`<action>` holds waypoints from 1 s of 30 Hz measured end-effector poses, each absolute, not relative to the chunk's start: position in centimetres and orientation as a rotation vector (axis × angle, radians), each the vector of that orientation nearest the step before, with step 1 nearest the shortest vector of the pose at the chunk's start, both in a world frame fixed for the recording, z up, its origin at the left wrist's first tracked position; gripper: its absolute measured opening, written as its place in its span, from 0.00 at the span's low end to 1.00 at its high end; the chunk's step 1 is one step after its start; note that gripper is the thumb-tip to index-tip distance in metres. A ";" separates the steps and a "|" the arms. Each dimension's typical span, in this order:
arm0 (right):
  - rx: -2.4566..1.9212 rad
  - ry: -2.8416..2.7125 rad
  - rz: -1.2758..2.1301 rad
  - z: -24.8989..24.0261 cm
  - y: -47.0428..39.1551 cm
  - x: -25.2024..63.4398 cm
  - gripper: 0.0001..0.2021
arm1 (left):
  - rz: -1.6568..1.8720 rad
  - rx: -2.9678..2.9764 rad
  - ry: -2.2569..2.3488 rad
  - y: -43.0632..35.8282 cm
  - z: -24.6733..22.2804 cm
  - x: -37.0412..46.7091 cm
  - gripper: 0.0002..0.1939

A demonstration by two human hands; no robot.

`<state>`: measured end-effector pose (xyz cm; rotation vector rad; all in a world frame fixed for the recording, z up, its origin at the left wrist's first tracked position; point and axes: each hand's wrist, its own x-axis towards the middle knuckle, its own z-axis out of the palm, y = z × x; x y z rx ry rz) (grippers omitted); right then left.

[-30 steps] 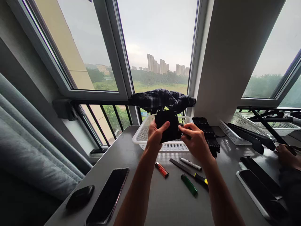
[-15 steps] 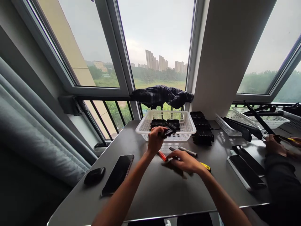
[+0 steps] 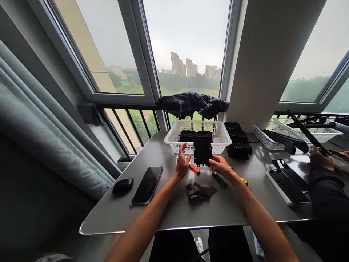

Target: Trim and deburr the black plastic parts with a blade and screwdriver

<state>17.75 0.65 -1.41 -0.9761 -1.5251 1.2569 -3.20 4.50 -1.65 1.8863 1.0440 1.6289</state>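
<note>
My right hand (image 3: 220, 165) pinches the lower right corner of a flat black ridged piece (image 3: 202, 152), which is tilted up in front of the white basket (image 3: 225, 140). Just left of that piece, my left hand (image 3: 182, 163) has its fingers apart and holds nothing. More black ridged pieces (image 3: 188, 135) lie inside the basket. Below the hands are an orange-handled tool (image 3: 194, 168), a green item (image 3: 219, 180) and a crumpled dark cloth (image 3: 200, 191).
Left on the grey table (image 3: 160, 218) are a phone (image 3: 147, 185) and a mouse (image 3: 122, 186). Black pieces (image 3: 237, 143) are stacked right of the basket. Farther right are more phones (image 3: 289, 185), baskets and another person's hands (image 3: 321, 159) holding a dark bar.
My left hand has let go of the black piece, and my right hand now holds it lower and flatter. The dark cloth lies on the table below. The view has shifted.
</note>
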 end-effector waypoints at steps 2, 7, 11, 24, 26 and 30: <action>-1.018 -1.517 1.168 -1.9 0.9 17.8 0.26 | 1.335 1.754 0.902 4.5 -1.9 -3.3 0.24; -1.215 -1.624 0.931 -2.2 1.3 18.8 0.26 | 0.962 1.632 0.786 4.0 -2.4 -2.5 0.21; -1.508 -1.696 0.627 -1.9 1.2 21.3 0.16 | 1.124 1.459 0.815 4.2 -2.7 -2.1 0.20; -1.679 -1.870 0.196 -1.7 0.5 22.6 0.05 | 1.180 1.253 0.734 4.9 -3.5 -2.3 0.24; -1.485 -1.800 0.177 -1.1 0.1 22.0 0.07 | 1.187 1.253 0.737 4.7 -3.5 -2.1 0.24; -1.078 -1.502 0.220 -0.4 -0.9 20.3 0.09 | 1.173 1.265 0.759 4.1 -3.2 -1.7 0.24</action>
